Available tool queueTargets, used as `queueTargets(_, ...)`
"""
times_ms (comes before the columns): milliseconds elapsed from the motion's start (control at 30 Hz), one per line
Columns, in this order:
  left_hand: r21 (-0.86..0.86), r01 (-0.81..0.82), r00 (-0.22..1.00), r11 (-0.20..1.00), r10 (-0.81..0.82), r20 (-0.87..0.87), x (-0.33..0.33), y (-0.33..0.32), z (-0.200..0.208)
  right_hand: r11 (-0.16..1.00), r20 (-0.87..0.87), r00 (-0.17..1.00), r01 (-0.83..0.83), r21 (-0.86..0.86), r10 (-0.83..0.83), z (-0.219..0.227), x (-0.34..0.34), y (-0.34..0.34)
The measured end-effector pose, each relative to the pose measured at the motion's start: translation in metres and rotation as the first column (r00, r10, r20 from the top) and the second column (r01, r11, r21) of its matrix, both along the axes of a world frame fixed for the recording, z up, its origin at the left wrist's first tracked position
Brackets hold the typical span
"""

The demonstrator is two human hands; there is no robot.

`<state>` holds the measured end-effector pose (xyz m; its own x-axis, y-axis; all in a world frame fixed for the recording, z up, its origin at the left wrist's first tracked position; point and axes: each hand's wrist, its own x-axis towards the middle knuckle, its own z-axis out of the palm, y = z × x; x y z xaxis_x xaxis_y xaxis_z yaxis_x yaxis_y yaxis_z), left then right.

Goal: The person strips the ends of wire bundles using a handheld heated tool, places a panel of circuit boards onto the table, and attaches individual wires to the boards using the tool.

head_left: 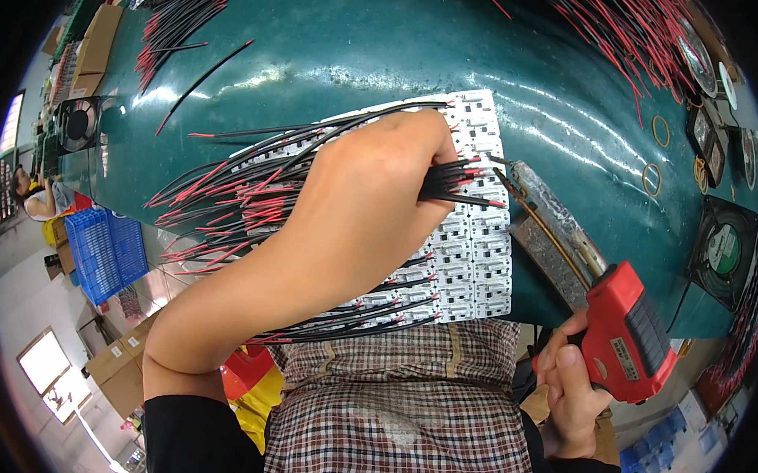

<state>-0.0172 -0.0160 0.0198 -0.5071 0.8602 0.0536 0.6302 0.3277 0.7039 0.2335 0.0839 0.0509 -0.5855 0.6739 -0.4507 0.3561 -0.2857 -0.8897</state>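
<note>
My left hand [369, 181] is closed around a bunch of black wires [447, 182] with red ends, above a white circuit board panel [489, 275]. The wire tips point right, over small parts on the panel. My right hand [570, 401] grips a red soldering gun [627, 336] by its handle. The gun's tip reaches up and left to the panel's right edge, close beside the wire ends; whether they touch I cannot tell. More black and red wires lie across the panel's left side, partly hidden under my left forearm.
Wire piles lie at the far left [181, 25] and far right [629, 36] of the green table [361, 58]. Beneath the gun's barrel is a grey metal block [551, 257]. Rubber bands [651, 179] and a black fan [723, 251] are on the right. A blue crate [103, 254] stands left.
</note>
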Motion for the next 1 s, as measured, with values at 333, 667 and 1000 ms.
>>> queueTargets(333,0.002,-0.005,0.992,1.0,0.005,-0.128,0.004,0.0,-0.008,0.994,0.141,0.987,-0.069,-0.082,0.08,0.001,0.001,-0.001)
queueTargets(667,0.003,-0.002,0.988,1.0,0.002,-0.155,0.004,0.004,-0.006,0.987,0.063,0.985,-0.158,0.0,0.158,-0.006,0.001,0.001)
queueTargets(1000,-0.044,0.014,0.991,0.999,-0.02,-0.131,-0.003,0.008,-0.005,0.994,0.092,0.99,-0.102,-0.028,0.104,-0.005,0.005,-0.001)
